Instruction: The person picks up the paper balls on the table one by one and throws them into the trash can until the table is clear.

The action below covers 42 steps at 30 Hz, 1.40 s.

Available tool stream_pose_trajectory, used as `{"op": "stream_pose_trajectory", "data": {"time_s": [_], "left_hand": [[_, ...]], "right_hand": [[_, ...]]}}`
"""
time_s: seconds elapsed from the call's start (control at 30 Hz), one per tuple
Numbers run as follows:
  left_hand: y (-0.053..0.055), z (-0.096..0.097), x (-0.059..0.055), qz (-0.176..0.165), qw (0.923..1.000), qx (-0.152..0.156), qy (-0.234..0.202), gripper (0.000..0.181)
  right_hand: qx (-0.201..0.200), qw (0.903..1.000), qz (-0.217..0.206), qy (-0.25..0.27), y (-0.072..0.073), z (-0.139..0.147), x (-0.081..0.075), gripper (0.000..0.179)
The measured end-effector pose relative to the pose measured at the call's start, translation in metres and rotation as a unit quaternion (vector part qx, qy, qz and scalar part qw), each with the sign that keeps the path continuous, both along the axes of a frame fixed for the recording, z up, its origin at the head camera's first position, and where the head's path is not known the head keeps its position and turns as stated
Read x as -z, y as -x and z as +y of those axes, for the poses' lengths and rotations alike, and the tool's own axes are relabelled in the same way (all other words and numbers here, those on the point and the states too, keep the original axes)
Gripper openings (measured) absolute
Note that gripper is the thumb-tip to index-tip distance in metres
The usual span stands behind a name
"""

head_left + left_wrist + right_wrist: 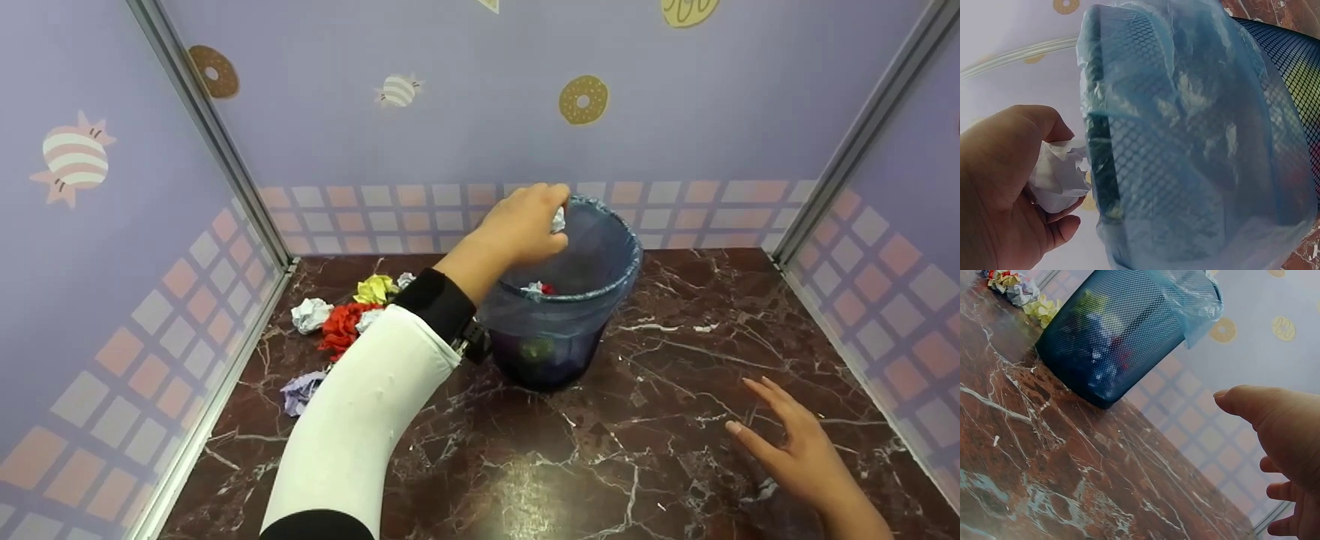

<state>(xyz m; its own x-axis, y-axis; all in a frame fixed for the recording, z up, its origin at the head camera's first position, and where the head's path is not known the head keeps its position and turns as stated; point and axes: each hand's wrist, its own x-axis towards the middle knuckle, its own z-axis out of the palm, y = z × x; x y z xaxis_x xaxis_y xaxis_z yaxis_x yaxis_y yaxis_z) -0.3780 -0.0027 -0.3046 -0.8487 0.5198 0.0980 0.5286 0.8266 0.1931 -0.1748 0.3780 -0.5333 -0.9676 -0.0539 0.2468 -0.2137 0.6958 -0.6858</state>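
My left hand [525, 225] grips a crumpled white paper ball [1058, 177] at the near-left rim of a mesh wastebasket [544, 360]. A thin blue plastic bag [1196, 140] lines the basket and folds down over its rim. Inside, white and red crumpled paper [538, 288] shows, and yellow, white and red wads appear through the mesh in the right wrist view. Over the right side of the marble-patterned table, my right hand [806, 450] hovers with fingers spread and relaxed, holding nothing, well apart from the basket.
Left of the basket lie several crumpled paper balls: yellow [375, 289], white [311, 315], red [343, 328] and purple [302, 392]. The left forearm partly covers this pile. Printed panels [480, 112] enclose the dark marble-patterned tabletop [712, 360] at the back and both sides.
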Motion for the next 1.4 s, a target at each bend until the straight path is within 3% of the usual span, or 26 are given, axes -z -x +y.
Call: {"op": "stream_pose_trajectory", "data": {"time_s": [0.23, 0.43, 0.73, 1.07, 1.2, 1.4], "left_hand": [[0.000, 0.007, 0.003, 0.014, 0.9998, 0.001, 0.015, 0.036], [0.000, 0.008, 0.002, 0.006, 0.9999, -0.005, 0.012, 0.067], [0.003, -0.009, -0.007, 0.023, 0.9990, -0.026, 0.027, 0.080], [0.009, -0.071, -0.015, 0.025, 0.9966, -0.078, 0.005, 0.083], [0.011, -0.107, -0.007, 0.023, 0.9946, -0.100, -0.016, 0.084], [0.007, -0.166, 0.015, 0.004, 0.9896, -0.136, -0.045, 0.083]], "right_hand": [[0.003, 0.9999, -0.009, 0.006, 0.001, -0.004, 0.003, 0.071], [0.002, 0.9999, -0.008, 0.015, 0.001, -0.007, 0.005, 0.071], [-0.007, 1.0000, 0.000, -0.001, 0.000, -0.019, 0.003, 0.070], [-0.034, 0.9987, 0.037, -0.012, 0.017, -0.043, -0.015, 0.069], [-0.053, 0.9974, 0.046, -0.020, 0.023, -0.059, -0.023, 0.069], [-0.080, 0.9950, 0.053, -0.029, 0.026, -0.083, -0.030, 0.071]]}}
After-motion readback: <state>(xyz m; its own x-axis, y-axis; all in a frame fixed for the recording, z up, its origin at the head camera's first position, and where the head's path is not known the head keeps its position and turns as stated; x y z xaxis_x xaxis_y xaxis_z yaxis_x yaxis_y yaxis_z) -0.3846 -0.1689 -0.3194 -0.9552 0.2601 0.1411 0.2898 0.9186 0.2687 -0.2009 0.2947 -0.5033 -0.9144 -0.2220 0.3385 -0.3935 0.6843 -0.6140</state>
